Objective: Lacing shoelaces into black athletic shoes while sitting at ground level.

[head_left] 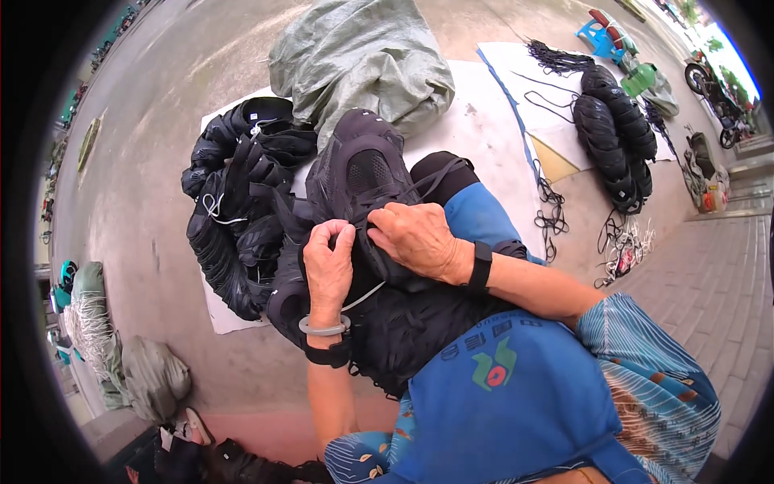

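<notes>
A black shoe upper (367, 165) rests across my lap, its toe pointing away from me and its mesh tongue area facing up. At its eyelet edge my left hand (329, 262) pinches with thumb and forefinger; what lies between those fingertips is too small to make out. My right hand (419, 240) is closed on the upper's opposite edge, close beside the left. A black lace (439, 173) loops out on the right of the upper. More black uppers (411, 331) lie bunched on my lap below the hands, with a white cord (363, 297) running over them.
Bundled black uppers (242, 210) lie on a white sheet (492, 121) to the left. A grey-green woven sack (363, 68) stands ahead. Farther right are another stack of uppers (613, 137), loose black laces (551, 206) and a blue stool (601, 39). More sacks (153, 375) sit lower left.
</notes>
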